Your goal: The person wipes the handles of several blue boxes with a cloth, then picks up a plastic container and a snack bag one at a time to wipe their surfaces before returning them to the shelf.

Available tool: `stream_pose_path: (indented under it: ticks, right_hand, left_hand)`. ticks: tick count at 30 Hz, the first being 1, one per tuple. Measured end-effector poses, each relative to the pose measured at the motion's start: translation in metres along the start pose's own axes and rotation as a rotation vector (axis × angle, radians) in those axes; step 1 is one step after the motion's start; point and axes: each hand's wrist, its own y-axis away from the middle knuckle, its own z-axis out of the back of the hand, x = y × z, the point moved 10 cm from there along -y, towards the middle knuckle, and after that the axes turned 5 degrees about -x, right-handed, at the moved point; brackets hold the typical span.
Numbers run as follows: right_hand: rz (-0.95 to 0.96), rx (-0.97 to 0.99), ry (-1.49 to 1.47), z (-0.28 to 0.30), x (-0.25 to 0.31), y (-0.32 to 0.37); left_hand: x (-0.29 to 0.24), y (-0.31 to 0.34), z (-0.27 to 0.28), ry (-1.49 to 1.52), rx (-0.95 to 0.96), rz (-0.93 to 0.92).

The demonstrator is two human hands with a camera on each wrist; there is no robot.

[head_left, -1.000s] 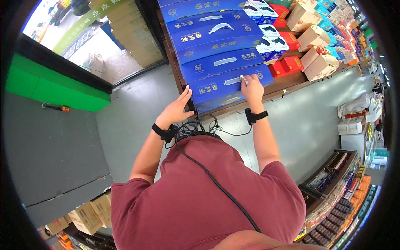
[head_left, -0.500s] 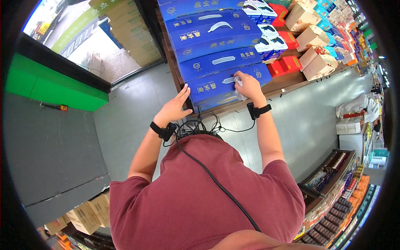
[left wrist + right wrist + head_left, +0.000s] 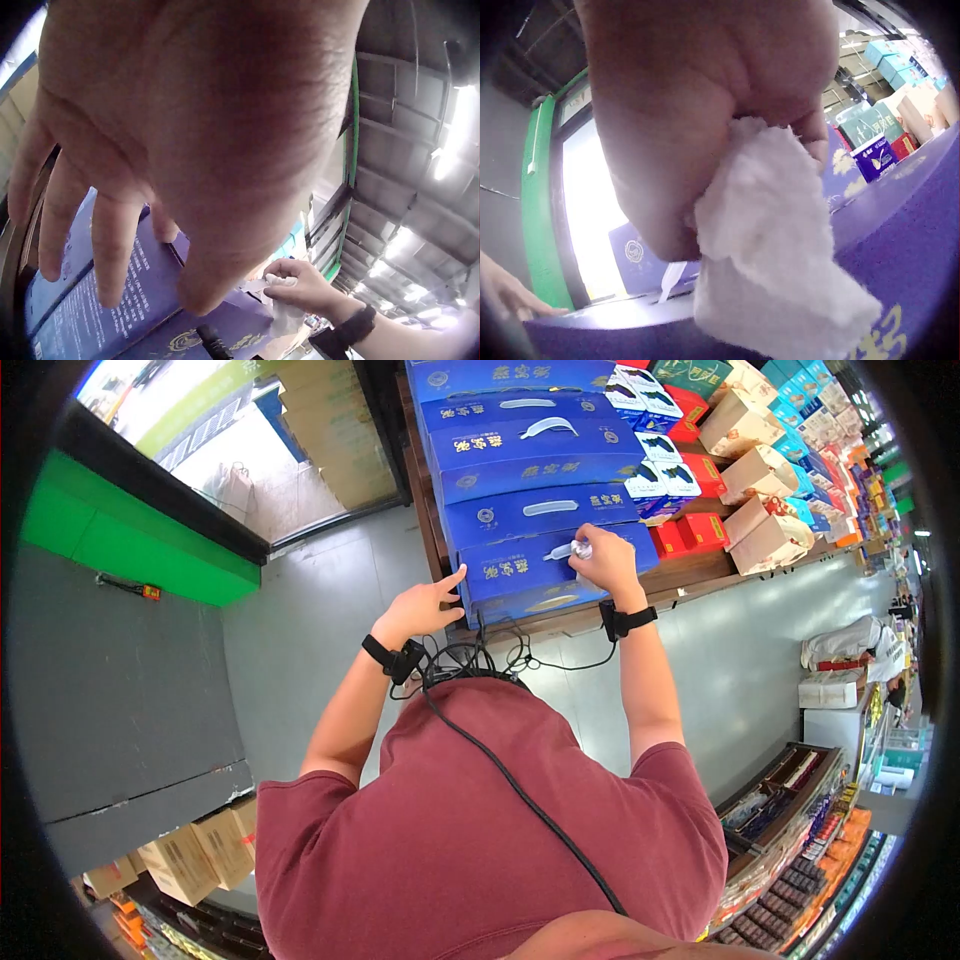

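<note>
Head view: right hand (image 3: 608, 565) pinching white wad (image 3: 772, 247) by handle (image 3: 560, 552) on blue box (image 3: 535, 582), scrunched probably for control; left hand (image 3: 422, 608) gripping nothing, fingers spread, maybe for steadying.

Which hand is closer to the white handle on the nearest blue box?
Right: the right hand is at the handle; the left hand is near the left end of the box.

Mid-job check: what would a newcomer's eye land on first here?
Probably the big blue boxes, lined up at the head view's top centre. Then the white cloth gripped in the right hand at the nearest box, with the left hand spread by its left end.
</note>
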Motion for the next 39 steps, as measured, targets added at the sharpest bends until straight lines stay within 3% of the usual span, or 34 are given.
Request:
stream_pose_path:
  ticks: [4,6,12,16,19,24,30,35,36,39]
  right_hand:
    - [0.073,-0.178,-0.051,-0.001,0.002,0.012]
    - [-0.063,-0.276,-0.041,0.001,-0.012,0.020]
    - [-0.308,-0.302,-0.083,-0.003,-0.037,0.052]
    - [-0.322,-0.309,-0.118,-0.006,-0.040,0.064]
    - [-0.300,-0.374,-0.179,-0.006,-0.037,0.064]
    - [-0.079,-0.363,-0.209,-0.016,-0.011,0.060]
    - [-0.096,-0.316,-0.141,-0.016,0.006,0.056]
    - [0.046,-0.380,-0.035,-0.017,0.016,0.060]
    - [0.030,-0.348,0.031,-0.015,0.017,0.057]
    - [-0.050,-0.371,0.174,-0.006,0.000,0.050]
  left_hand:
    - [-0.001,0.002,0.000,-0.006,0.029,0.033]
    - [0.002,0.001,-0.001,0.013,0.019,0.015]
    - [0.003,0.001,-0.001,0.033,0.045,0.015]
    - [0.000,0.003,-0.002,0.090,0.089,0.062]
    - [0.002,0.003,-0.002,0.101,0.087,0.059]
    - [0.002,0.002,-0.004,0.111,0.072,0.031]
    - [0.004,0.003,-0.007,0.136,0.100,0.064]
    - [-0.003,0.009,-0.008,0.178,0.054,-0.071]
    - [0.006,0.008,-0.014,0.098,0.132,0.030]
    - [0.009,0.008,-0.012,0.053,0.101,0.038]
